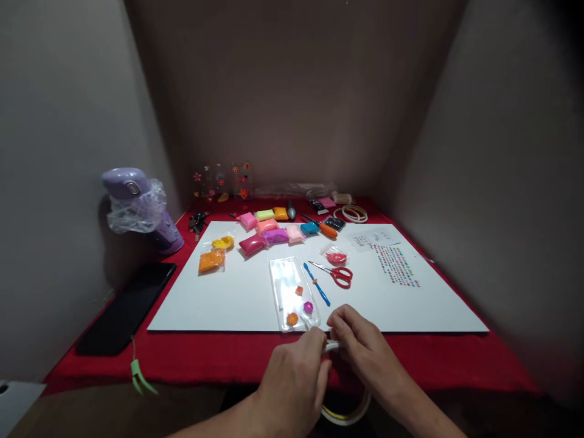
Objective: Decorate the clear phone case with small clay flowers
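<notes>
Just past the table's front edge, my left hand (294, 371) and my right hand (365, 347) are close together, both with bent fingers. Between them runs a short white strip of tape (333, 345), pinched from each side. Its narrow white roll (349, 420), yellowish inside, hangs below my right hand; the hands hide part of it. Right beyond my left hand lies a clear phone case (279, 301). On it sit an orange flower (292, 319), a magenta flower (308, 307) and a small orange piece (298, 291).
A white board (205, 310) covers much of the red cloth (429, 359). On it are a blue modelling tool (318, 286), red-handled scissors (342, 277), several clay packets (275, 236) and a sticker sheet (396, 266). A black phone (128, 307) and a purple tumbler (166, 234) stand left.
</notes>
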The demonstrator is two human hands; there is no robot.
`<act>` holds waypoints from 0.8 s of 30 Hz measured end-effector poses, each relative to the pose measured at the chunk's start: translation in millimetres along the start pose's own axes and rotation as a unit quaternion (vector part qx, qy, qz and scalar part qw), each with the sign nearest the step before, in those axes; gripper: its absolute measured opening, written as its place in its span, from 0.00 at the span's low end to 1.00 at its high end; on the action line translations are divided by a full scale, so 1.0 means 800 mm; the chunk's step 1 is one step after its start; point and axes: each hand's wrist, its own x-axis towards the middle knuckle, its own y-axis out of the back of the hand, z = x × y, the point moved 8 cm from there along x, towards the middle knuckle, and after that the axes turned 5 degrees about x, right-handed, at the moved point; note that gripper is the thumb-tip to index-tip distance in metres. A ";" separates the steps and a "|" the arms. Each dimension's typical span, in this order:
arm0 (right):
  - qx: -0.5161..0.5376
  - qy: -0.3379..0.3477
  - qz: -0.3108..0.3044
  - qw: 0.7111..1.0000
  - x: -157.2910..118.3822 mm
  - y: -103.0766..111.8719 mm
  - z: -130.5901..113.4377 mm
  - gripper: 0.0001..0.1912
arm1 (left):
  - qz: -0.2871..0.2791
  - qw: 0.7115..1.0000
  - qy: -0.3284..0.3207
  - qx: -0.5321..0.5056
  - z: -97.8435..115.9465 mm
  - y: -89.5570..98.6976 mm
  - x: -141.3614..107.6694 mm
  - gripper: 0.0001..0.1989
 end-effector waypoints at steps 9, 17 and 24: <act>-0.389 0.126 0.136 0.903 0.046 0.059 -0.036 0.08 | 0.068 0.987 -0.072 -0.123 -0.004 0.010 -0.016 0.05; -0.483 0.116 0.081 0.864 0.093 0.055 -0.025 0.09 | 0.080 0.979 -0.088 -0.164 -0.009 0.017 -0.016 0.05; -0.521 0.090 0.076 0.845 0.085 0.065 -0.029 0.08 | 0.081 0.979 -0.081 -0.169 -0.012 0.015 -0.019 0.05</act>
